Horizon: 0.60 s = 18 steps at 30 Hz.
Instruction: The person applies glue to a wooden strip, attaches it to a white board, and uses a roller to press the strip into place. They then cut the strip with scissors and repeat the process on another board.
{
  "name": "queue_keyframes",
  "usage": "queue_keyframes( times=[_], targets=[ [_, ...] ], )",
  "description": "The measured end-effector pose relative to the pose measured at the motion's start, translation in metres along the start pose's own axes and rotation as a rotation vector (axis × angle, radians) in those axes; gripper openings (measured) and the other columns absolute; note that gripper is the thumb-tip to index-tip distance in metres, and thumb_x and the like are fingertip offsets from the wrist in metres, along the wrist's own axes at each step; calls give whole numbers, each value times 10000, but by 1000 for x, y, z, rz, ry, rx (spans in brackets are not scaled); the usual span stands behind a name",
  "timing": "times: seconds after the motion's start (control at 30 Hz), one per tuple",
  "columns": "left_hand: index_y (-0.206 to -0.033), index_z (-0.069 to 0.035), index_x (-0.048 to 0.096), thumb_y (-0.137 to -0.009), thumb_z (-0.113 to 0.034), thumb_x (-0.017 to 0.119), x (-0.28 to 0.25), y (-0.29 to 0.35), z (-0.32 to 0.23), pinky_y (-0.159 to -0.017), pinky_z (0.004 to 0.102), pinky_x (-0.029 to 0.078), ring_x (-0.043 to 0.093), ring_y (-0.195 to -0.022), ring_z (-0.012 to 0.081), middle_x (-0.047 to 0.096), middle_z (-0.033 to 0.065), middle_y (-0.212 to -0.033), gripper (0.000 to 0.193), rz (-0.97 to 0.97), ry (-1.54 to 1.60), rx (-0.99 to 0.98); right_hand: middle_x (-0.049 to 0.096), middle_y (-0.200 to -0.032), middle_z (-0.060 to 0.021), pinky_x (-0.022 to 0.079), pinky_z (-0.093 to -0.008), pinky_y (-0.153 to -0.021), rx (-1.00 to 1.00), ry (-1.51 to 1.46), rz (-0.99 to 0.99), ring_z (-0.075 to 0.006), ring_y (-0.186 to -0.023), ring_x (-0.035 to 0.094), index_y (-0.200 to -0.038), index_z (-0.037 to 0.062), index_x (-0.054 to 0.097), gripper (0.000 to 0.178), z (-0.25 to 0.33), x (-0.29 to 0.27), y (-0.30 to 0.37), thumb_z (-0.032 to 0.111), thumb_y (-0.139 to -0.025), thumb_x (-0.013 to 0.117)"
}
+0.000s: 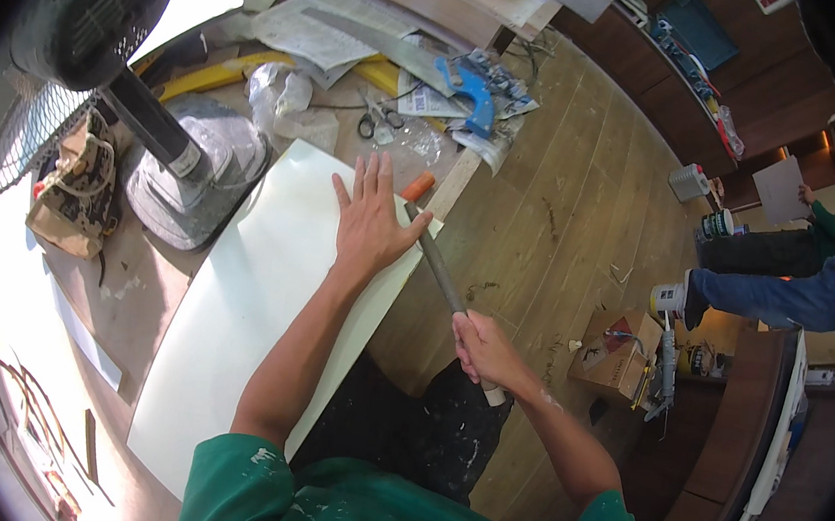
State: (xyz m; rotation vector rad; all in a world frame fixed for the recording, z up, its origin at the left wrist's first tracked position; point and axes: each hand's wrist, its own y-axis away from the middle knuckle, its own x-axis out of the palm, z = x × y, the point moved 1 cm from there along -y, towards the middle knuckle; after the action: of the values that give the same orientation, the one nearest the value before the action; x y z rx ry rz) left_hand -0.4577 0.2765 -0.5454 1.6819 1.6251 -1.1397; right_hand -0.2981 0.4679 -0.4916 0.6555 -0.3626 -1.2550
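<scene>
A pale, white-faced panel [233, 293] lies slanting across the workbench in front of me. My left hand [373, 218] rests flat on its far part, fingers stretched out and thumb toward the right edge. In my right hand [485, 349] is a long grey file [441, 273], gripped near its handle end, where a pale tip pokes out below my fist. The file's far end meets the panel's right edge beside my left thumb. Just beyond that lies an orange handle [419, 185]; the rest of that tool is hidden.
A dusty fan [169, 181] stands left of the panel, next to a camouflage bag [78, 183]. Behind lie scissors [379, 119], newspapers and a blue-handled handsaw [469, 95]. A cardboard box [614, 355] sits on the wooden floor; another person [777, 285] is at far right.
</scene>
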Motion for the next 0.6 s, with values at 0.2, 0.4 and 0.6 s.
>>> queue_keyframes(
  times=[0.2,0.4,0.6],
  targets=[
    [-1596,9,187,-894,-458,672,5,0,3,-1254,565,50,169,-1554,371,253,207,-1650,973,-39,82,14,442,-613,8,390,-272,-373,6,0,8,-85,-430,423,-857,87,428,351,1,9,-7,326,-1110,386],
    [-1596,-25,216,-873,-349,735,4,-5,12,-1258,545,86,172,-1549,388,269,224,-1635,947,-117,194,8,449,-610,5,381,-278,-370,-21,16,25,-91,-418,419,-853,84,439,352,7,9,-22,327,-1104,404],
    [-1563,20,279,-812,-574,739,-9,8,3,-1259,543,89,183,-1542,398,291,247,-1617,1063,9,55,-7,456,-621,4,381,-278,-377,-63,31,-4,-90,-430,430,-858,87,445,364,-13,2,2,360,-1099,419]
  ],
)
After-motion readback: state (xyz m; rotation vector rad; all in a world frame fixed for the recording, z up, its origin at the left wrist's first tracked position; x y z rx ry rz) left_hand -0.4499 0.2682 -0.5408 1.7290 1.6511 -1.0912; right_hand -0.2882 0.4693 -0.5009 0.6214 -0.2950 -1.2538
